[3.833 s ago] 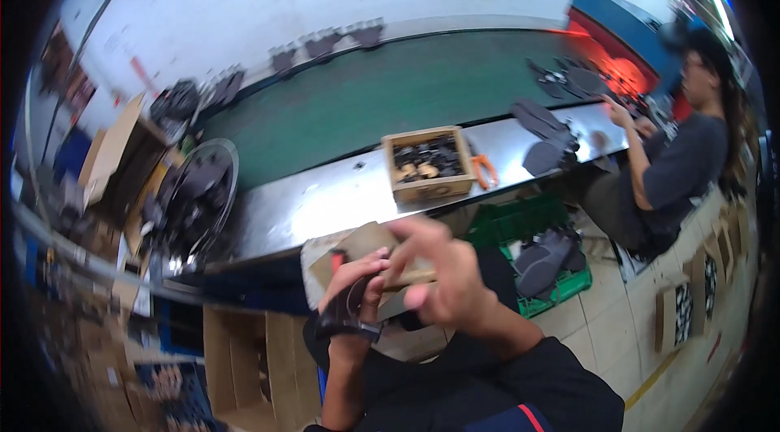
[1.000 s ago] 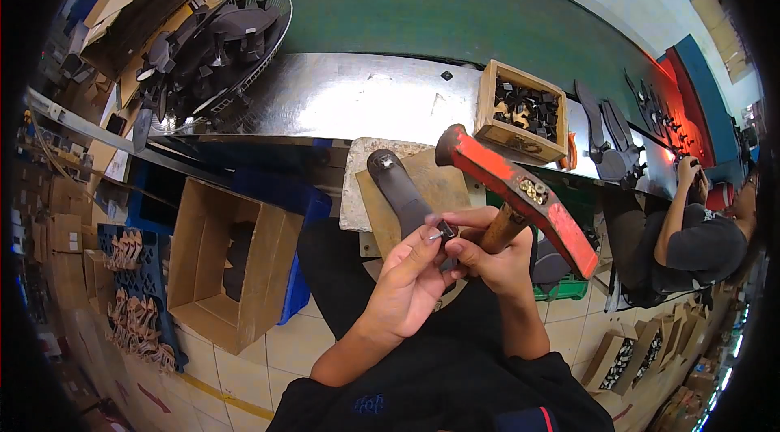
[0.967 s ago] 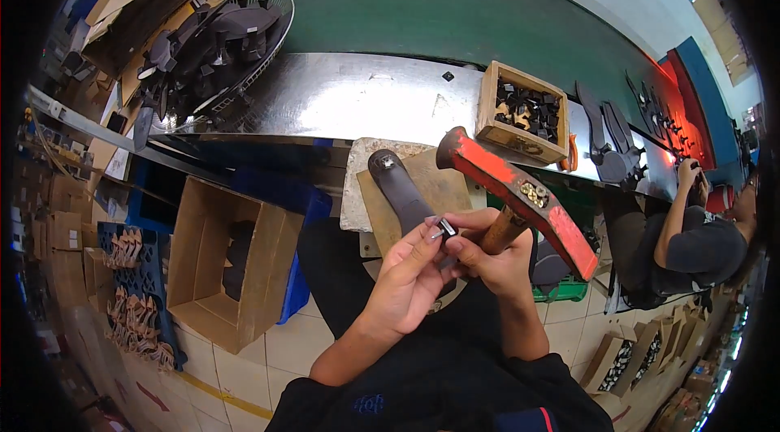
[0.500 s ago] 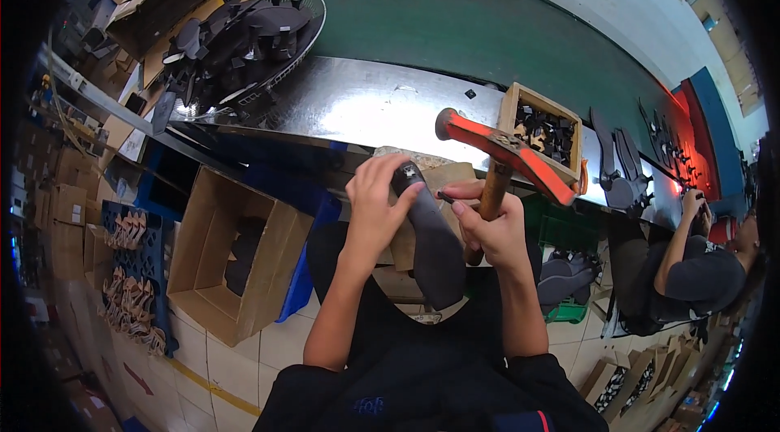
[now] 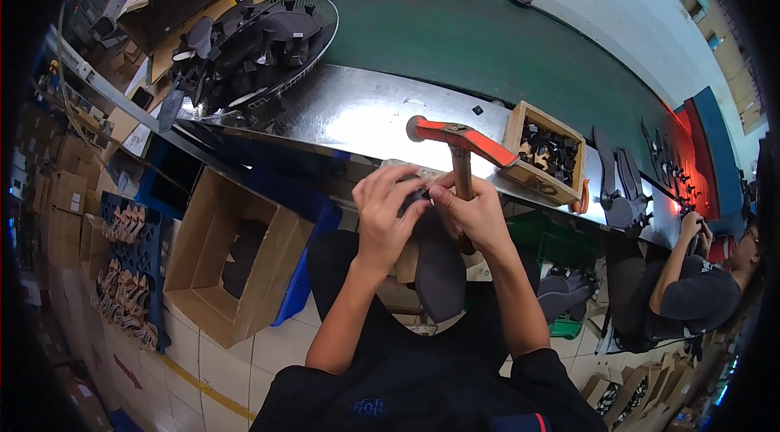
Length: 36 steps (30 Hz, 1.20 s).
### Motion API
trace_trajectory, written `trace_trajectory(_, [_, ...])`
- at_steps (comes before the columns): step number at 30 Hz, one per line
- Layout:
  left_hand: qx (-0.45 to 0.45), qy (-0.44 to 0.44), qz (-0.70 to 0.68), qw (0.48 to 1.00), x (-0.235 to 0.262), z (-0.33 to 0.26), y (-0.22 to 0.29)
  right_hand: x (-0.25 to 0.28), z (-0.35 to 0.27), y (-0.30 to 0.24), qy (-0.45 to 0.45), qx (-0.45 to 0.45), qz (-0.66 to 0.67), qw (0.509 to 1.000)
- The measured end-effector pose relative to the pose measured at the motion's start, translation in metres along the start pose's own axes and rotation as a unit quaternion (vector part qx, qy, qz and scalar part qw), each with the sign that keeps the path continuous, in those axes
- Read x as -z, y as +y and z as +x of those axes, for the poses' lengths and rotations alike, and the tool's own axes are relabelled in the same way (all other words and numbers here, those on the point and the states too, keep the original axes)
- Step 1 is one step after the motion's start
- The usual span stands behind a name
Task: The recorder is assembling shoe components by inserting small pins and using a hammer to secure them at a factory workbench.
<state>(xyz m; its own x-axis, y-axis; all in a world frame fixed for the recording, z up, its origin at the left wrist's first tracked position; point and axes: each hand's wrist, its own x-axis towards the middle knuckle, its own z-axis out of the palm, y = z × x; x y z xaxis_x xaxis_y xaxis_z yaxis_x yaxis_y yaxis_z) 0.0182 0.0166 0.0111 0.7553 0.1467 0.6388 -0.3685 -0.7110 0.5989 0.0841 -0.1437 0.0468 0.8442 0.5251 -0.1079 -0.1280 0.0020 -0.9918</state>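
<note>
Since half a second ago the red-headed hammer (image 5: 460,140) has swung round from 3 o'clock to stand above the hands at 12 o'clock, its head now level. The left hand (image 5: 390,213) curls its fingers over the top of the dark sole piece (image 5: 439,265), pressing it down. The right hand (image 5: 475,213) pinches the same top edge while gripping the hammer's wooden handle. The sole piece hangs toward 6 o'clock over the lap, just below the steel counter (image 5: 357,111). A wooden box (image 5: 544,152) sits on it at 2 o'clock.
</note>
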Motion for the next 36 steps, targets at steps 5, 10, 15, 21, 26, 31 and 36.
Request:
trace_trajectory(5, [0.105, 0.016, -0.003, 0.994, 0.003, 0.004, -0.010, 0.004, 0.013, -0.012, 0.028, -0.016, -0.060, 0.998])
trace_trajectory(10, [0.112, -0.056, -0.005, 0.992, 0.005, 0.000, -0.014, 0.003, 0.025, -0.022, 0.009, -0.015, -0.120, 0.993])
trace_trajectory(15, [0.128, -0.033, -0.041, 0.990, 0.001, -0.002, -0.018, 0.004, 0.035, 0.000, -0.031, 0.032, -0.122, 0.991])
trace_trajectory(21, [0.145, -0.036, -0.057, 0.987, -0.002, -0.009, -0.027, 0.001, 0.037, 0.008, -0.047, 0.042, -0.098, 0.993])
trace_trajectory(26, [0.139, -0.028, -0.059, 0.988, -0.003, -0.009, -0.028, 0.003, 0.030, 0.004, -0.074, 0.095, -0.149, 0.981])
trace_trajectory(31, [0.114, -0.010, -0.074, 0.991, 0.002, 0.000, -0.017, 0.005, 0.030, -0.004, -0.083, 0.195, -0.273, 0.938])
trace_trajectory(36, [0.223, -0.037, -0.247, 0.942, 0.000, 0.010, -0.012, 0.016, 0.025, -0.002, -0.060, 0.219, -0.308, 0.924])
